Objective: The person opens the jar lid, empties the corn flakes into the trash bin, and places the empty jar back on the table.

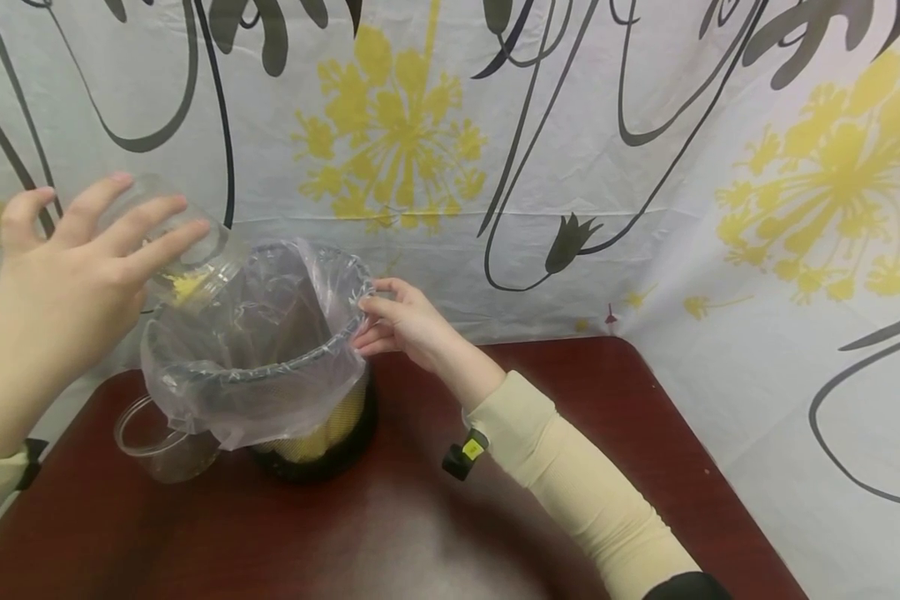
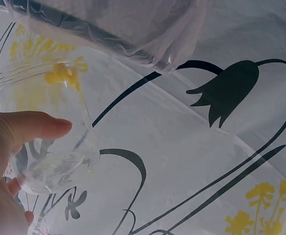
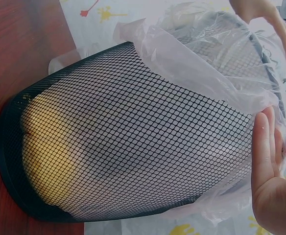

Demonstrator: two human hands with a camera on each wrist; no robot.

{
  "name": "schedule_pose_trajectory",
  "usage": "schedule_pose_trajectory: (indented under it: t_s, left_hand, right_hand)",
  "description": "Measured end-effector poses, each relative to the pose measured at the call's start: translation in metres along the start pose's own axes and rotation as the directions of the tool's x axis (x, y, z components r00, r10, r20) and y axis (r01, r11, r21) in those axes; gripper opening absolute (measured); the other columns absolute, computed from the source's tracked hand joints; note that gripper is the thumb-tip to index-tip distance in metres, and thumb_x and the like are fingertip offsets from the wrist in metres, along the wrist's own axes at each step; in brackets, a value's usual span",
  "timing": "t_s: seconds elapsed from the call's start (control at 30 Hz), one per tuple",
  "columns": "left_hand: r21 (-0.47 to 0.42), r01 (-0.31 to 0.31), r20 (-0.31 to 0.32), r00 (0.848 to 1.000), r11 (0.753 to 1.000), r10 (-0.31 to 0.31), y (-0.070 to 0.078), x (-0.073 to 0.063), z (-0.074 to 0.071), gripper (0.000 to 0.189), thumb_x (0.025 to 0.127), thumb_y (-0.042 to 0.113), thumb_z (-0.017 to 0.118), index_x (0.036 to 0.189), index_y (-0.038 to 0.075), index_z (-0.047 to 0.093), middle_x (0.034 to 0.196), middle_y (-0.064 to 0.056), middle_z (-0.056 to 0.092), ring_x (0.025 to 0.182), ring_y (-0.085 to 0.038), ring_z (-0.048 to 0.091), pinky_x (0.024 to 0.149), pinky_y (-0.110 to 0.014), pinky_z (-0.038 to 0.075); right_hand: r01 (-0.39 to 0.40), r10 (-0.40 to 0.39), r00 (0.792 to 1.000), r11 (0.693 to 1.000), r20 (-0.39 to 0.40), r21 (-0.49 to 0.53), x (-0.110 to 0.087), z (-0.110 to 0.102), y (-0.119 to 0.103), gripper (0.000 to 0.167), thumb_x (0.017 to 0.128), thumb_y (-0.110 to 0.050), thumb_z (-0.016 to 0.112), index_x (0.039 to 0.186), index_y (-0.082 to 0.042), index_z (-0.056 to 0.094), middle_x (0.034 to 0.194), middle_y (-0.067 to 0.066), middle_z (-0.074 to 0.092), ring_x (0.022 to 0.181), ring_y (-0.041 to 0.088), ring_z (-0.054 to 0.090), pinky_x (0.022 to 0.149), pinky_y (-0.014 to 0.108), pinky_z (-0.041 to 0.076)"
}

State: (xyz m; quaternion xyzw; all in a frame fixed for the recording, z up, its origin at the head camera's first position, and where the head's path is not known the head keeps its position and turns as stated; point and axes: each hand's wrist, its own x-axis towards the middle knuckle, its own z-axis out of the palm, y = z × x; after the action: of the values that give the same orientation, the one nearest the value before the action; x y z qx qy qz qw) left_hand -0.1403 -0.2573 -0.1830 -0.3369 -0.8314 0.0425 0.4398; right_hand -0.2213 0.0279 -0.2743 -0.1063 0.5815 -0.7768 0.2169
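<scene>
My left hand [image 1: 75, 275] grips a clear jar [image 1: 223, 248], tipped sideways over the left rim of a black mesh wastebasket [image 1: 356, 417]. Yellow bits [image 1: 187, 285] lie inside near the jar's mouth; the left wrist view shows a yellow clump [image 2: 63, 75] there too. A translucent plastic bag [image 1: 270, 408] lines the basket and folds down over its rim. On the basket's right side, my right hand [image 1: 412, 325] pinches the rim and bag between thumb and fingers. Through the mesh, a yellow mass [image 3: 50, 152] shows at the bottom.
A clear round tub [image 1: 176, 454] stands on the dark red table [image 1: 435, 517], left of the wastebasket. Behind the table hangs a white cloth [image 1: 420, 250] printed with yellow and grey flowers; it also runs along the right side.
</scene>
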Motion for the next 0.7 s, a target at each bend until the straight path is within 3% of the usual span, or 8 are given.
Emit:
schedule_pose_trajectory:
  t_s: [0.7]
  left_hand:
    - [0.025, -0.047, 0.06, 0.997, 0.999, 0.045, 0.0001, -0.002, 0.0037, 0.077, 0.065, -0.018, 0.06, 0.133, 0.018, 0.052, 0.138, -0.008, 0.049, 0.141, -0.028, 0.023, 0.104, -0.066, 0.01]
  right_hand:
    - [0.018, -0.018, 1.0, 1.0, 0.008, 0.002, 0.0005, -0.0003, 0.0017, 0.053, 0.096, -0.002, 0.05, 0.143, -0.001, 0.026, 0.065, 0.016, 0.059, 0.052, 0.023, 0.063, 0.054, 0.034, 0.056]
